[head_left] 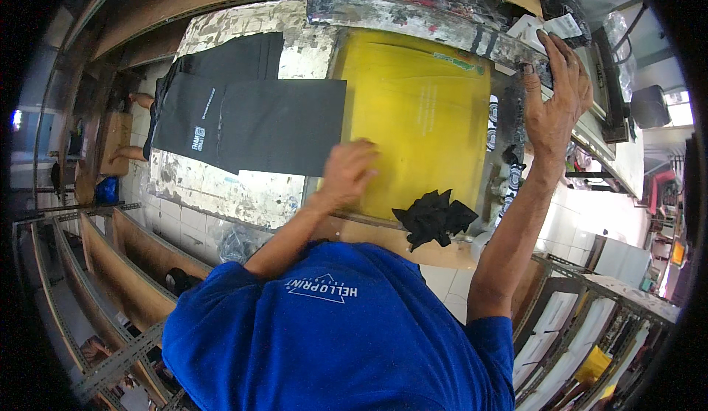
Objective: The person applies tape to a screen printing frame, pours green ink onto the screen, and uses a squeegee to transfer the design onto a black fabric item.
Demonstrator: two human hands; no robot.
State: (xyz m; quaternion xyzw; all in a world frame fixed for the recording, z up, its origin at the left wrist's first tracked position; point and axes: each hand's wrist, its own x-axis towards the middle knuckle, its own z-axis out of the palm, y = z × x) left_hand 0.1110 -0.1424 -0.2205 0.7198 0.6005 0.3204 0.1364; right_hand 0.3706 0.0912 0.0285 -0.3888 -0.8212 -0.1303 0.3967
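Yellow screen [420, 109] beside black cloth [258, 123]
Your blurred left hand [350, 171] is half-curled, your right hand [557, 94] spread at the stained bar [420, 25]; I can't tell their grip.

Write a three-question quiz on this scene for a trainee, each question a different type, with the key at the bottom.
1. True or false: the crumpled black cloth lies closer to the person's body than the stained bar does.
2. Multiple choice: which of the person's hands is at the right end of that bar?
A. The left
B. The right
C. Neither
3. Fill the gap: the flat black pieces lie to the person's ____ of the yellow panel.

Key:
1. True.
2. B, the right hand.
3. Left.
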